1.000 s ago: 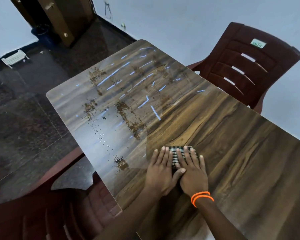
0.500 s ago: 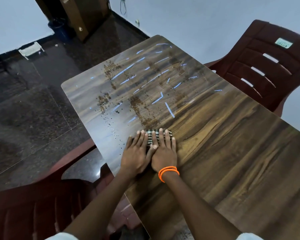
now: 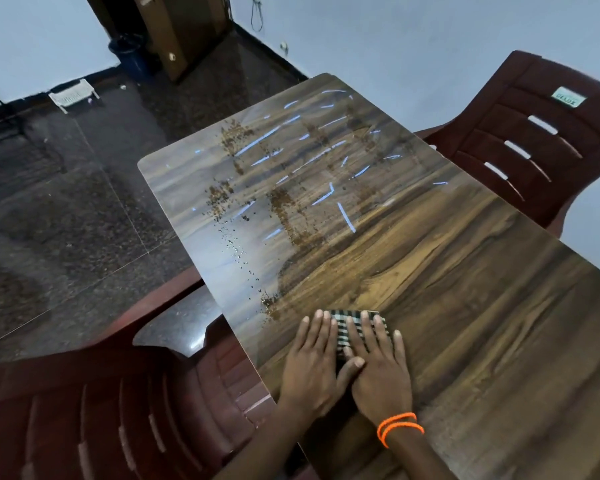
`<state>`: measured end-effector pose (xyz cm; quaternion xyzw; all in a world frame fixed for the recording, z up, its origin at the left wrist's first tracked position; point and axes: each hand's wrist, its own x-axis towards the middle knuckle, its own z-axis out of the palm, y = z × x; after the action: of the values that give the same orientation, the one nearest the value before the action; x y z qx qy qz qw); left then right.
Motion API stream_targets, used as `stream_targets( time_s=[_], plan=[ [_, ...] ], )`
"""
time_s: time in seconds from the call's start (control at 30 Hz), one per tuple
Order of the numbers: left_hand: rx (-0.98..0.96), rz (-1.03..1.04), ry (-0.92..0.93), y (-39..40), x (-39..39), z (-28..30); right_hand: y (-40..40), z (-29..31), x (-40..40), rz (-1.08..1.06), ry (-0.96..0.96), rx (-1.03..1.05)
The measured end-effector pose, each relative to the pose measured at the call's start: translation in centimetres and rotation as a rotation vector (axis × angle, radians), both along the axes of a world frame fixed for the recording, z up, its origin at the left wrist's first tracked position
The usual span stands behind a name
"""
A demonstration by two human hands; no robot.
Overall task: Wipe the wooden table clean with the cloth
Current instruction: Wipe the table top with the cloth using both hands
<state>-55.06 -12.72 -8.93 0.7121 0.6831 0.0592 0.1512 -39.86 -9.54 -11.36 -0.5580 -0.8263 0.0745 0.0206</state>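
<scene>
A folded black-and-white checked cloth [image 3: 344, 328] lies flat on the wooden table [image 3: 465, 289], close to its left edge. My left hand [image 3: 310, 362] and my right hand [image 3: 378, 368] lie side by side on the cloth, fingers straight, pressing it down. Most of the cloth is hidden under the fingers. Orange bands circle my right wrist. Brown crumbs [image 3: 284, 216] are scattered over the far half of the tabletop, with a thin trail running down to a small heap [image 3: 269, 304] just left of the cloth.
A dark red plastic chair [image 3: 534, 133] stands behind the table at the right. A second one [image 3: 101, 410] sits low at the left, tight against the table edge. Dark stone floor [image 3: 66, 220] spreads to the left, with a wooden door and a bin at the far wall.
Both hands have pulled the cloth back toward me, away from the thick crumb patch it had been pushed up to half a second ago. The hands stay flat on it.
</scene>
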Motion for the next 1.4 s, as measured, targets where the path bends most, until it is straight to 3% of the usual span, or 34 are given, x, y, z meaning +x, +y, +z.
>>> stream_targets(
  time_s=[0.33, 0.63, 0.83, 1.07, 1.23, 1.4],
  plan=[
    [0.079, 0.073, 0.094, 7.7, -7.2, 0.0, 7.9, 0.1, -9.3, -0.066, 0.018, -0.011],
    [0.032, 0.185, 0.091, 2.5, -16.4, -0.8, 4.2, 0.1, -18.6, 0.059, 0.067, -0.096],
    [0.045, 0.193, 0.060, -3.7, -15.3, -0.9, -2.0, 0.1, -17.5, 0.087, 0.125, -0.102],
    [0.073, -0.042, 0.014, -9.4, -9.7, -0.3, -8.4, -0.1, -9.3, 0.025, 0.086, -0.047],
    [0.010, -0.076, 0.012, -6.7, -7.3, 0.4, -7.4, -0.2, -7.0, -0.054, 0.059, 0.002],
    [0.000, -0.050, 0.134, -2.0, -11.1, 0.2, -3.9, 0.1, -12.8, -0.153, 0.098, -0.020]
  ],
)
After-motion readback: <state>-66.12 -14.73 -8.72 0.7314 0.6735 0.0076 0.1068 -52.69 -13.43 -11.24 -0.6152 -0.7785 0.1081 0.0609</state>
